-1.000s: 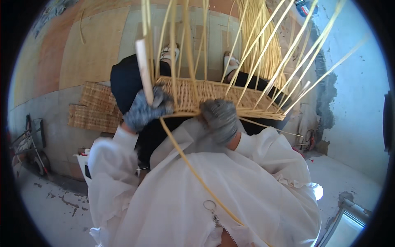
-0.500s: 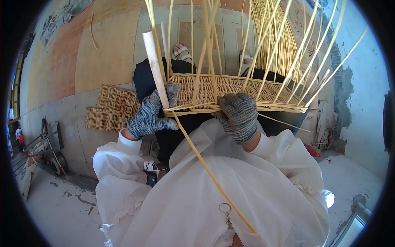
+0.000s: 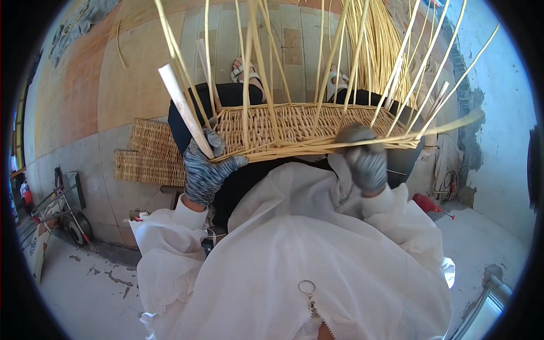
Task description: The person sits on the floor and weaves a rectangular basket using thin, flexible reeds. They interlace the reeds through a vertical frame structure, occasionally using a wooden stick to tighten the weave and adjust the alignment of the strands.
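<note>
A half-woven wicker basket base point(image 3: 300, 123) lies across my legs, with long pale cane stakes point(image 3: 246, 73) standing up from it and wooden posts point(image 3: 181, 102) at its corners. My left hand point(image 3: 207, 164), in a grey speckled glove, is closed on the basket's near left corner, beside the thick post. My right hand point(image 3: 362, 156), blurred by motion, is at the near edge toward the right, curled on a long cane strand point(image 3: 447, 127) that runs along that edge and out to the right.
Two woven mats point(image 3: 150, 156) lie on the board floor to the left, above a wheeled metal trolley point(image 3: 65, 204). A sheaf of cane point(image 3: 374, 45) lies behind the basket at the right. A red object point(image 3: 425, 204) sits near the whitish wall point(image 3: 498, 141).
The loose strand that hung down over my white top has swung up to the right along the basket's edge. My right hand has moved rightward with it.
</note>
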The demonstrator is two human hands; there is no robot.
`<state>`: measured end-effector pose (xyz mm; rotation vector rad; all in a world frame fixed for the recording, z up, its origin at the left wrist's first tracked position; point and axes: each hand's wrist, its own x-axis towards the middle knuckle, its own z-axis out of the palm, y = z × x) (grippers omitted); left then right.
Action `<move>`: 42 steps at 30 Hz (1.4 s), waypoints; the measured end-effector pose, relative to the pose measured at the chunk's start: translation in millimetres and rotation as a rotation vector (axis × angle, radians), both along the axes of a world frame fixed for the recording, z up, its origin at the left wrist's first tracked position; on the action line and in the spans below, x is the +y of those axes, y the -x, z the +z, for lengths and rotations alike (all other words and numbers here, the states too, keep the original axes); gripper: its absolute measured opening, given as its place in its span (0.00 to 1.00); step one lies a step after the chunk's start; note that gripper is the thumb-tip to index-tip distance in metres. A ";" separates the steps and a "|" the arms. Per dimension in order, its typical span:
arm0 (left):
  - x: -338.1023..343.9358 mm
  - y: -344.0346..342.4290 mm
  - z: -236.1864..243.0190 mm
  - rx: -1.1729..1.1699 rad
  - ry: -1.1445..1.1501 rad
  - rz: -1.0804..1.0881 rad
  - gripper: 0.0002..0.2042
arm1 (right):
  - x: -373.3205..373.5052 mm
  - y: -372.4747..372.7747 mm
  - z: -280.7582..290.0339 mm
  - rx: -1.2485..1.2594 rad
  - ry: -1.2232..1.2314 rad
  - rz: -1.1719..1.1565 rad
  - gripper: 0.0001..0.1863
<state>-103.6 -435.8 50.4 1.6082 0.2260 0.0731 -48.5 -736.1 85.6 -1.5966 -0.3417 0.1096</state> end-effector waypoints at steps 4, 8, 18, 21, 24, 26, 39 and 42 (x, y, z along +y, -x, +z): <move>-8.9 -1.9 20.1 0.021 0.045 -0.002 0.28 | -3.3 1.3 -1.8 0.439 -0.331 -0.196 0.05; -50.7 5.2 86.6 -0.250 -0.244 0.188 0.16 | 5.9 -5.0 4.5 0.478 -0.329 -0.271 0.05; -71.5 -11.8 11.7 -0.323 -0.812 -0.174 0.09 | 0.4 41.4 -9.6 0.254 -0.229 -0.283 0.08; -58.3 -39.1 -9.2 -0.237 -0.528 -0.223 0.10 | 6.9 28.7 -29.0 0.435 -0.145 -0.327 0.10; -55.6 -57.1 8.4 -0.101 -0.450 -0.339 0.10 | 11.5 -2.9 -13.8 0.540 -0.386 -0.276 0.08; -56.8 -54.9 2.6 -0.147 -0.530 -0.262 0.10 | 9.1 -7.5 -7.1 0.500 -0.359 -0.258 0.06; -84.2 -89.5 -5.7 0.094 -0.906 -0.181 0.17 | 116.6 -143.9 -31.3 -0.313 0.016 -0.184 0.36; -63.4 -81.4 -0.9 0.130 -0.781 -0.183 0.16 | 50.2 -55.8 43.3 -0.114 -0.173 -0.235 0.28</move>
